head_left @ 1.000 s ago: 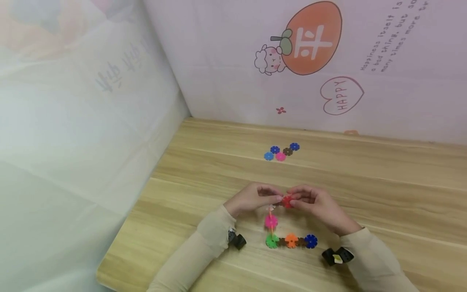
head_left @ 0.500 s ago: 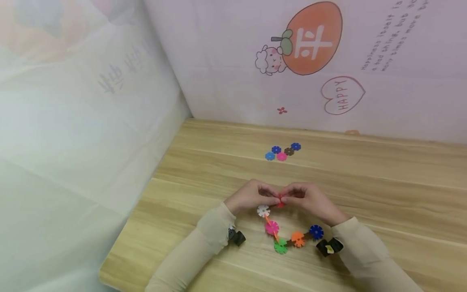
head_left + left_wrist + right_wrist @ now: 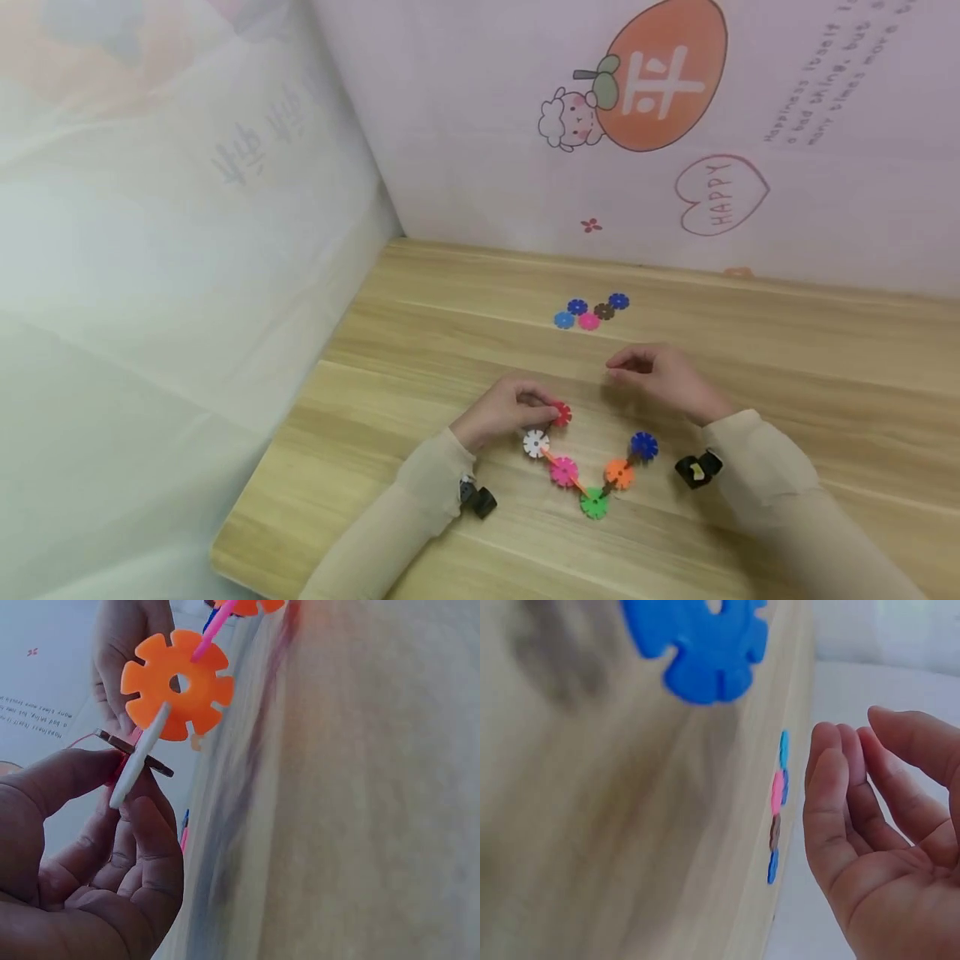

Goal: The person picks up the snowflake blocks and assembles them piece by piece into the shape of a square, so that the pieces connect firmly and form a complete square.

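Observation:
My left hand (image 3: 498, 412) pinches a red notched plastic disc (image 3: 563, 414) at one end of a chain of slotted-together discs. From it the chain runs through a brown disc (image 3: 161, 767), seen edge-on in the left wrist view, to a white disc (image 3: 536, 444), then an orange disc (image 3: 215, 694) and a pink disc (image 3: 564, 472). A green disc (image 3: 594, 503) forms the corner. Beyond come another orange disc (image 3: 619, 473) and a dark blue disc (image 3: 643, 447) at the far end. My right hand (image 3: 667, 382) hovers apart, fingers loosely bent, holding nothing.
Several loose discs lie flat toward the back of the wooden table (image 3: 450, 325), among them a light blue disc (image 3: 564, 320), a pink disc (image 3: 588, 321) and a brown disc (image 3: 604, 312). Printed cloth (image 3: 480, 167) hangs behind and at left.
My right hand has let go of the red disc and moved up and right. The chain has swung so that its dark blue end rises, and the left hand keeps its pinch.

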Tool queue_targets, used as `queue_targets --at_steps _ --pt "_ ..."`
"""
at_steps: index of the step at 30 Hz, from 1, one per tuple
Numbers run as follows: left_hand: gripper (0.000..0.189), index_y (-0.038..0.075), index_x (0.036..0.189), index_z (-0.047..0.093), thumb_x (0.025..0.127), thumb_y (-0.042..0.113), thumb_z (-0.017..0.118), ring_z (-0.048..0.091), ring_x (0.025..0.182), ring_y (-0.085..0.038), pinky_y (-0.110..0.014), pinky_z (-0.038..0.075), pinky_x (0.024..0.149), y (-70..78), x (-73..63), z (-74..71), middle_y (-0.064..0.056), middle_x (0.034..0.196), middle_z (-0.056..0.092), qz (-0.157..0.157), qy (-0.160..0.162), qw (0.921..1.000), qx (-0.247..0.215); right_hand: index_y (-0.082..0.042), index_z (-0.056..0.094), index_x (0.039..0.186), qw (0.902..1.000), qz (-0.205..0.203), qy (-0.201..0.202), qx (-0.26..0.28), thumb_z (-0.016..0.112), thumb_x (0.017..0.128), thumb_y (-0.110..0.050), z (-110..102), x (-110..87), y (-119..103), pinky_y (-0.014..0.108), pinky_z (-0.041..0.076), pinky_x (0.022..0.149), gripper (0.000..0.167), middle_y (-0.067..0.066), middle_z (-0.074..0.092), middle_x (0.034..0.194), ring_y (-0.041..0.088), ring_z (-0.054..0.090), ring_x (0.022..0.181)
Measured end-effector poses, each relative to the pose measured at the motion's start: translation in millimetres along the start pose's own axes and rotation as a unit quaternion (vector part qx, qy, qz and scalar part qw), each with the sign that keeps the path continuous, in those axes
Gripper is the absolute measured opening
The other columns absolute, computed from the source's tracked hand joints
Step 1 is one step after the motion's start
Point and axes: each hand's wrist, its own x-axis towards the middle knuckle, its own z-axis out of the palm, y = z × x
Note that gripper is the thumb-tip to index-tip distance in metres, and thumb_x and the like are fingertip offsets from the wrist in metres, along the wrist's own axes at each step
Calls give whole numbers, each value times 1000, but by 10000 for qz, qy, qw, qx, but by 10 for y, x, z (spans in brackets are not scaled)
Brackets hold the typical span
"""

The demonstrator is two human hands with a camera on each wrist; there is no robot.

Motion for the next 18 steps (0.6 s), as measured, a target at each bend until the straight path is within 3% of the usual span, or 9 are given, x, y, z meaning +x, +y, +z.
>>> queue_targets --at_steps 10,18 --pt "15 5 103 69 90 12 71 68 79 -12 -26 60 74 -38 -41 -47 -6 92 73 -137 553 9978 -350 5 65 115 9950 37 174 -987 61 97 -16 -28 538 39 51 55 90 28 23 68 110 36 64 101" --pt "20 5 110 69 91 12 69 68 81 -10 -26 60 77 -127 -42 -37 -6 96 73 -162 466 9972 -564 6 58 128 9909 22 42 -1348 63 93 -11 47 845 33 56 53 94 39 28 65 119 43 62 109"
